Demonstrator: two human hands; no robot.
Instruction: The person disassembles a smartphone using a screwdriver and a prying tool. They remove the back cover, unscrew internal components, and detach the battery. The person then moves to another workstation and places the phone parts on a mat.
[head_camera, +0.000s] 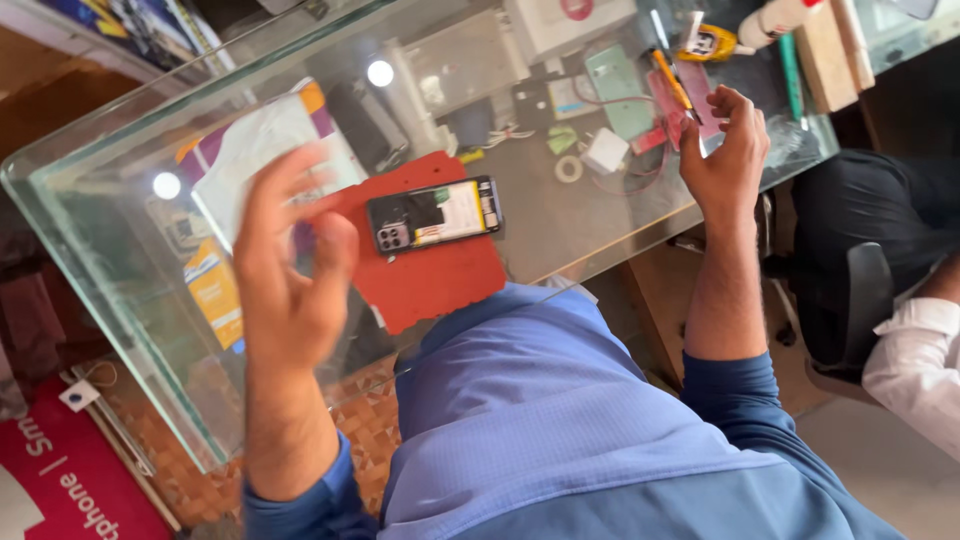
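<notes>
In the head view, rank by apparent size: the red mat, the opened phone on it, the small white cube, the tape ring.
1. red mat
2. opened phone
3. small white cube
4. tape ring

The cube and ring look close in size, so their order is unsure.

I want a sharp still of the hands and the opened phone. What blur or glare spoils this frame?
Head view: the left hand is smeared by motion blur; the right hand is fairly crisp; the opened phone on the red mat is sharp; two bright lamp reflections glare on the glass table.
</notes>
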